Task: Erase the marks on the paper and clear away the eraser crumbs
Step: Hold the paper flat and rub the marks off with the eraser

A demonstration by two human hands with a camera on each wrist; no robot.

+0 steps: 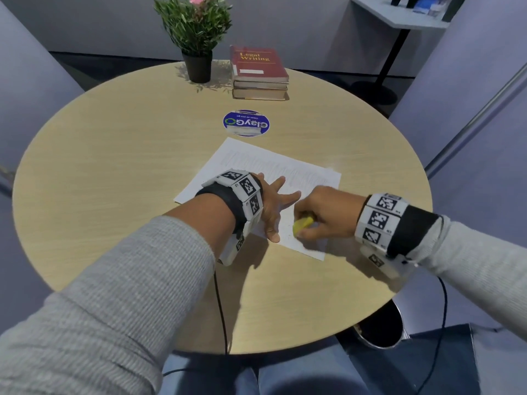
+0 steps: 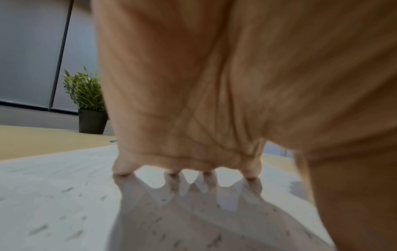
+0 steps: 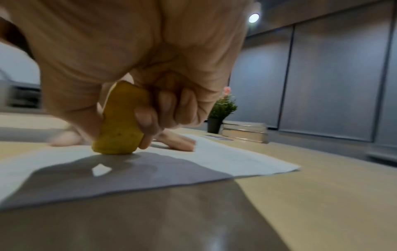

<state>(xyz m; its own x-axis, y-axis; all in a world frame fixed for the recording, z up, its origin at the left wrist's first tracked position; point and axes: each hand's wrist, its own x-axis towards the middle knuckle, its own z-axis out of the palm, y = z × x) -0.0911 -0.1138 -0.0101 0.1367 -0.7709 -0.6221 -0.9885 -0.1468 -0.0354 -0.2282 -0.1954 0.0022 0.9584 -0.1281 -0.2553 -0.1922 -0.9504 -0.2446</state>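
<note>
On the round pale wooden desk [image 1: 114, 166], the right hand [image 1: 328, 212] pinches the yellow block eraser [image 1: 302, 224] upright against the white paper sheet's [image 1: 285, 169] near corner, beside the flat, spread left hand [image 1: 275, 203], which holds nothing and pins the sheet.

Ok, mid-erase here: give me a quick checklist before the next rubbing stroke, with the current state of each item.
1. Left hand flat on the paper, fingers spread, pinning it: ok.
2. Right hand grips the eraser: ok.
3. Eraser end touching the paper: ok in the right wrist view.
4. Paper lying flat on the table, no corner lifted: ok.
5. Marks gone under the eraser: cannot tell, the hands hide that spot.
6. Crumbs cleared: not ok, small dark specks lie on the sheet in the left wrist view.
</note>
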